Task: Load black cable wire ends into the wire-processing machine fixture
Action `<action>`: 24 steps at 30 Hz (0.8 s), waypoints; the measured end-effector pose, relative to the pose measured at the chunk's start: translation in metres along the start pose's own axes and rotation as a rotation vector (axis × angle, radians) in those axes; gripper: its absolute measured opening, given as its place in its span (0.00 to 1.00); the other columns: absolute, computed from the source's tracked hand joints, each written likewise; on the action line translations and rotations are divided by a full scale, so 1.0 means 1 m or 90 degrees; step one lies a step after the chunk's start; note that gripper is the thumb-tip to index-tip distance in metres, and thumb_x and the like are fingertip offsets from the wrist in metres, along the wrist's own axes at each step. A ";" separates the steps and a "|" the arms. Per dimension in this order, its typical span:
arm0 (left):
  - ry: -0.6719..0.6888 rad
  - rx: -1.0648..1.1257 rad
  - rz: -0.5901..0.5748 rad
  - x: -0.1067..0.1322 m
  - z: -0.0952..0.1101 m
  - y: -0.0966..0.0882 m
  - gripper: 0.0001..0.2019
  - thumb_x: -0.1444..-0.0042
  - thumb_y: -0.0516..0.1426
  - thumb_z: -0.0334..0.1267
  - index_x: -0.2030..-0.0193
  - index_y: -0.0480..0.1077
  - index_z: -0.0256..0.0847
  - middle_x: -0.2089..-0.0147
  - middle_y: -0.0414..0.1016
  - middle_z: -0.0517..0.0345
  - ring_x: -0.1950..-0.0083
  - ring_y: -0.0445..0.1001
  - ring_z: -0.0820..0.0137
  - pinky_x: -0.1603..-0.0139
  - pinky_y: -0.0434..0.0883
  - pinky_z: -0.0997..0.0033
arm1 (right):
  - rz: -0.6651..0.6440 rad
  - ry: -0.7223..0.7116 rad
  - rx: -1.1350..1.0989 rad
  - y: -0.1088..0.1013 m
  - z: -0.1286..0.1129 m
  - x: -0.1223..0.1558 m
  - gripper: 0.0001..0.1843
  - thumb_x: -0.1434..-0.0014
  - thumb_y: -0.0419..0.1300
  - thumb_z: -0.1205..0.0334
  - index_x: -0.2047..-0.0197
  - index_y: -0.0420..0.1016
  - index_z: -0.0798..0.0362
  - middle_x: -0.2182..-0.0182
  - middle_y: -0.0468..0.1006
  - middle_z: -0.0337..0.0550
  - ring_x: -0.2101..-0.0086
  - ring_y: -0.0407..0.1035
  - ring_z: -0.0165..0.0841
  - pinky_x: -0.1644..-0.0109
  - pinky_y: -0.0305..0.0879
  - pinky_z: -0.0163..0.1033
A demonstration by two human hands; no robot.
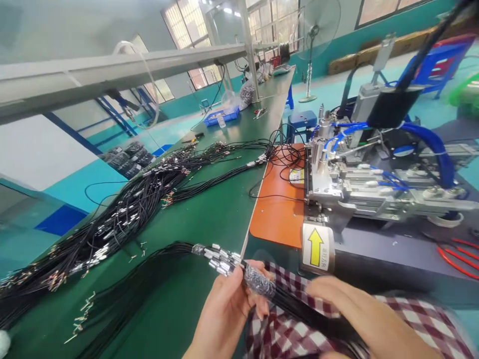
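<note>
My left hand (228,304) is closed on a bundle of black cables, at a collar of clear plastic film (259,280) wrapped round it. Just beyond the thumb, silver metal connectors (220,259) stick out in a cluster, with a second film wrap behind them. Black cables (134,279) run on from there to the left, over the green tabletop, ending in bare coppery tips. On the lower right, my right hand (370,314) curls loosely about the black cable length (299,306), slightly blurred; part of its grip is hidden.
A large heap of black cables (123,214) lies along the table's left side. Another cable bunch (220,177) reaches the orange plate (279,214). On the right stands a metal machine (359,184) with blue hoses. A blue tray (224,117) sits farther back, below an overhead rail (112,75).
</note>
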State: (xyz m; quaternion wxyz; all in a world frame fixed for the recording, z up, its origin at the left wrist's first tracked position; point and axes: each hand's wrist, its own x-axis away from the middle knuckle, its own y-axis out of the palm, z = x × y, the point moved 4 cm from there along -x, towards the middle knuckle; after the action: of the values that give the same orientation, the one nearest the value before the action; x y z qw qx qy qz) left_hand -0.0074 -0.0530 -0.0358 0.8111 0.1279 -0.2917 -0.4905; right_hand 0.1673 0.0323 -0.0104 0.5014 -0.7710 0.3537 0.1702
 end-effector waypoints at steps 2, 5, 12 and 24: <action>-0.017 0.021 0.040 0.004 -0.012 -0.004 0.11 0.51 0.65 0.43 0.67 0.77 0.36 0.72 0.76 0.53 0.72 0.73 0.68 0.71 0.69 0.72 | 0.027 0.009 0.010 0.009 -0.012 -0.023 0.15 0.37 0.54 0.55 0.51 0.73 0.51 0.63 0.81 0.46 0.67 0.76 0.40 0.65 0.74 0.40; -0.034 0.049 0.120 0.007 -0.020 -0.007 0.11 0.54 0.68 0.44 0.72 0.77 0.38 0.73 0.75 0.57 0.70 0.72 0.72 0.69 0.68 0.75 | 0.098 -0.030 -0.004 0.031 -0.019 -0.035 0.10 0.36 0.54 0.62 0.57 0.76 0.54 0.65 0.81 0.46 0.68 0.76 0.36 0.64 0.73 0.38; -0.020 -0.027 0.053 0.008 -0.001 0.017 0.23 0.50 0.63 0.53 0.57 0.79 0.34 0.80 0.74 0.53 0.78 0.71 0.70 0.73 0.67 0.72 | 0.154 0.088 -0.195 0.041 0.002 -0.025 0.09 0.39 0.56 0.68 0.69 0.74 0.52 0.74 0.80 0.39 0.73 0.73 0.31 0.68 0.67 0.35; 0.083 -0.245 0.089 0.010 0.010 -0.002 0.18 0.48 0.60 0.53 0.67 0.79 0.38 0.76 0.73 0.54 0.73 0.69 0.68 0.72 0.68 0.72 | -0.278 0.516 -0.610 0.106 0.026 -0.008 0.21 0.38 0.52 0.44 0.68 0.73 0.53 0.75 0.77 0.40 0.73 0.71 0.34 0.70 0.65 0.35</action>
State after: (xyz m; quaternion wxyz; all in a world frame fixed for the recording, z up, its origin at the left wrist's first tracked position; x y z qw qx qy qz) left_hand -0.0114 -0.0618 -0.0249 0.8699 -0.0181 -0.1478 -0.4703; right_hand 0.0881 0.0320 -0.0859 -0.0467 -0.9656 0.2352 -0.1005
